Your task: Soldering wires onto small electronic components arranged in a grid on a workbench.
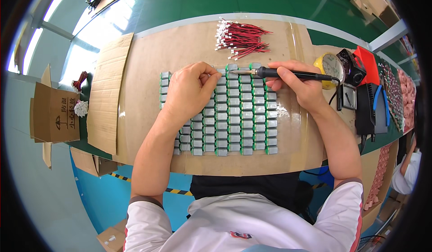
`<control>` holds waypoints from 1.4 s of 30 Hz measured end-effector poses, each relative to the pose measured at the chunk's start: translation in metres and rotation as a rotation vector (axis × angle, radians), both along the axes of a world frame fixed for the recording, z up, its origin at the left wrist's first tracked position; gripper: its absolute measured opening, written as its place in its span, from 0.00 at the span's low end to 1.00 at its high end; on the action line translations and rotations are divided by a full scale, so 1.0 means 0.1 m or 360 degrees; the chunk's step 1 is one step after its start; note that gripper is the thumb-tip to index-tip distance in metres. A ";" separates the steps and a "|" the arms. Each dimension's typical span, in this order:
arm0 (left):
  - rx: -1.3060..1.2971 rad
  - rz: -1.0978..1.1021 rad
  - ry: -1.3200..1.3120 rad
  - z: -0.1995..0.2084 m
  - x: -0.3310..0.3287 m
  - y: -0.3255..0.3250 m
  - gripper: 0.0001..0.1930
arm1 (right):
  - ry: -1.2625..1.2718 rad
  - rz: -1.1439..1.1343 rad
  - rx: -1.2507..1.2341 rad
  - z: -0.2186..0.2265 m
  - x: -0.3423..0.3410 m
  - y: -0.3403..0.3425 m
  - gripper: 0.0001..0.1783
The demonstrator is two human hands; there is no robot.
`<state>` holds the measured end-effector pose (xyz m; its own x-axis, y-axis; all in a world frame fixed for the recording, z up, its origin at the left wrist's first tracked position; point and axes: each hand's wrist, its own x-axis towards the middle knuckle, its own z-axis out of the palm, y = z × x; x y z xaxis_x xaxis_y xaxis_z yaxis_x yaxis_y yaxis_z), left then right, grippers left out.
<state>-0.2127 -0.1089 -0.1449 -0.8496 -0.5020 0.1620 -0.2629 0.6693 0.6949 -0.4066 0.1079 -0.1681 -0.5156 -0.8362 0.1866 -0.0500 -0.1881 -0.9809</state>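
An open brown cardboard box (56, 117) stood at far left, beside a flat tan cardboard sheet (105, 103). Next came the left hand (191, 88), curled over the far-left part of close-set columns of grey rectangular blocks with green edges (234, 112) on the brown-covered surface (180, 40); its thumb and fingertips met closely (whether they pinched anything, I could not tell). Beyond the columns lay a bundle of thin red wires with white connectors (243, 38). A black-handled soldering iron with a metal tip (266, 72) lay sideways over the farthest blocks, its tip pointing left, just beside the left hand's fingertips, which were nearer to it than the right hand (299, 81) gripping the handle. Farther right was a yellow tape roll (330, 67).
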 end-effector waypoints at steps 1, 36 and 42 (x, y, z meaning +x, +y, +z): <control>0.0004 0.0004 -0.0009 0.00 0.00 0.00 0.09 | -0.0025 0.0001 0.0008 0.00 0.00 0.00 0.11; 0.0259 0.0137 0.0169 0.02 -0.02 0.05 0.11 | 0.0045 -0.0017 -0.0048 0.01 0.03 0.04 0.11; 0.0321 0.0160 0.0197 0.03 -0.02 0.06 0.11 | 0.0044 -0.0017 -0.0044 0.01 0.03 0.04 0.10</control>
